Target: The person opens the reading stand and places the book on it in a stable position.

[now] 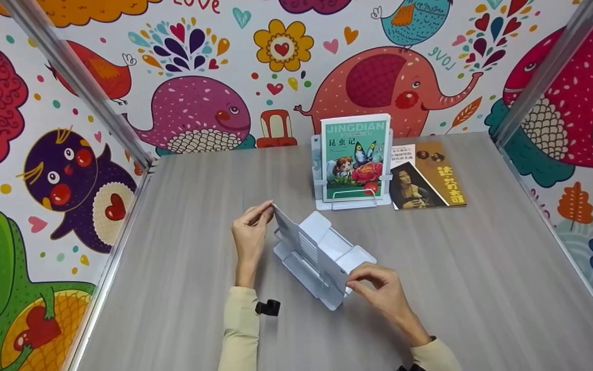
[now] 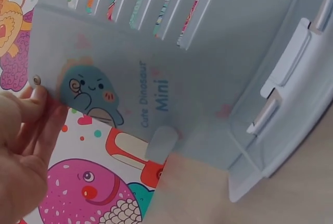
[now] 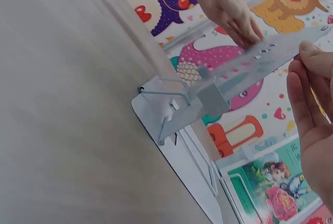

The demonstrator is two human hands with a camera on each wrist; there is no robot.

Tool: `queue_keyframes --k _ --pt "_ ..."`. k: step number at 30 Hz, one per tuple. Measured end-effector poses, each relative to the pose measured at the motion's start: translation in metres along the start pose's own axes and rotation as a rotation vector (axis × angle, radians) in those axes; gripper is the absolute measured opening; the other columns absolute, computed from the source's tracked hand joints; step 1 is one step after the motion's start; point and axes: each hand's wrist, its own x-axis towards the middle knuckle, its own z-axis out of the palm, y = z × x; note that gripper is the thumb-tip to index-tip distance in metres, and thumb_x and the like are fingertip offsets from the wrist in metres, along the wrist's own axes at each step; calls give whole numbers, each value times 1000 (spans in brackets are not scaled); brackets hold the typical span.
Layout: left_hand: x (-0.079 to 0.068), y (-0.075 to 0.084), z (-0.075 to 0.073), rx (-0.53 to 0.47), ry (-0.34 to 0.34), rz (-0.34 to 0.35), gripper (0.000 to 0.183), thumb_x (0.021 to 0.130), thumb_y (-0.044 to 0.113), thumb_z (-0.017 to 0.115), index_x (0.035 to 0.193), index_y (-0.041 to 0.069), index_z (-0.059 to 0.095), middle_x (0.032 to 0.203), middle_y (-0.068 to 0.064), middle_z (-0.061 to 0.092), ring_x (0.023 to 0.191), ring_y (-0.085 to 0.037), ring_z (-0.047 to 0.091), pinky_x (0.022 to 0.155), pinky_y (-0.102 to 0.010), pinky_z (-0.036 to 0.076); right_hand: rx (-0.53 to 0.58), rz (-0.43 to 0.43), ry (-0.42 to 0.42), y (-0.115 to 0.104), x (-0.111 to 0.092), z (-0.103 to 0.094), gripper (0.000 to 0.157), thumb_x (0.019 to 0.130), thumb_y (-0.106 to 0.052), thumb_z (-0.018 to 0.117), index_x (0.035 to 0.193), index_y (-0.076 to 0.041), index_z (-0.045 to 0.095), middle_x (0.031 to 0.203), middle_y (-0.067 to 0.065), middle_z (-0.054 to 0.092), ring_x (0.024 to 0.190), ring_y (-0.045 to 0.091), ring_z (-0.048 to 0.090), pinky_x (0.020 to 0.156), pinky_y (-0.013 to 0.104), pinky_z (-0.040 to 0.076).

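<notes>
A pale blue metal book stand [image 1: 304, 247] stands unfolded in the middle of the table, its slotted back panel tilted up. My left hand [image 1: 250, 239] pinches the far upper corner of that panel between thumb and fingers. At the opposite upper corner, my right hand [image 1: 383, 288] pinches the panel's edge. The left wrist view shows a dinosaur print [image 2: 91, 91] and the words "Cute Dinosaur Mini" on the panel. In the right wrist view, a wire page holder [image 3: 166, 94] shows near the base, and the right thumb presses on the panel's edge.
Behind it, a second book stand [image 1: 319, 170] holds an upright green book [image 1: 350, 154]. A brown and white book [image 1: 438, 175] lies flat to its right. Cartoon-printed walls [image 1: 203, 113] with metal frame posts border the grey wood-grain table [image 1: 183, 247].
</notes>
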Motion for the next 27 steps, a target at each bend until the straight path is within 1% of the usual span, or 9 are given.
queue_keyframes --k 2,4,6,8,10,14,20,23,27 --pt "-1 10 3 33 -12 2 19 89 -14 66 107 -13 73 97 -30 72 89 -22 76 80 -22 61 20 -46 -18 0 1 5 24 79 23 70 94 5 72 86 15 71 86 10 68 78 19 58" --pt "-2 19 6 63 -26 8 20 89 -13 66 108 -14 72 98 -30 72 89 -28 76 80 -22 61 30 -68 -31 0 1 10 24 79 23 70 94 4 72 85 16 71 85 11 68 77 19 58" --pt "-3 26 9 76 -42 8 21 90 -13 66 109 -14 72 100 -30 72 89 -28 76 80 -21 60 40 -68 -41 0 1 15 23 79 22 71 93 3 73 85 16 71 84 11 69 76 19 59" --pt "-3 28 12 71 -56 -2 22 90 -12 65 111 -14 72 101 -30 72 89 -25 76 80 -21 60 50 -60 -54 0 0 20 22 79 21 72 93 3 73 84 16 71 83 13 69 75 20 60" --pt "-2 28 14 64 -68 -9 22 90 -12 66 112 -14 71 102 -30 72 89 -19 75 80 -20 60 56 -56 -66 1 0 25 23 78 21 73 92 3 74 84 16 72 82 15 70 74 21 60" --pt "1 28 20 56 -97 -13 24 90 -10 67 114 -13 71 106 -30 72 91 -17 74 81 -18 59 60 -61 -71 2 1 36 24 77 22 73 91 2 74 84 15 72 79 18 70 72 22 60" --pt "2 28 27 55 -158 -6 26 92 -5 67 118 -12 69 115 -31 70 102 -29 73 87 -16 57 50 -64 -65 1 3 50 21 78 19 74 91 2 74 83 17 72 78 19 70 71 23 61" --pt "2 28 28 47 -182 -23 27 94 -3 67 120 -11 69 117 -31 69 103 -27 73 87 -16 56 43 -61 -70 2 3 57 18 80 15 75 91 2 73 82 19 71 78 20 71 71 24 61" --pt "4 9 30 23 -215 -41 29 96 1 66 124 -7 68 120 -27 70 107 -29 72 90 -17 56 40 -59 -77 4 3 65 19 79 16 76 90 2 73 81 18 71 75 21 70 70 25 61"
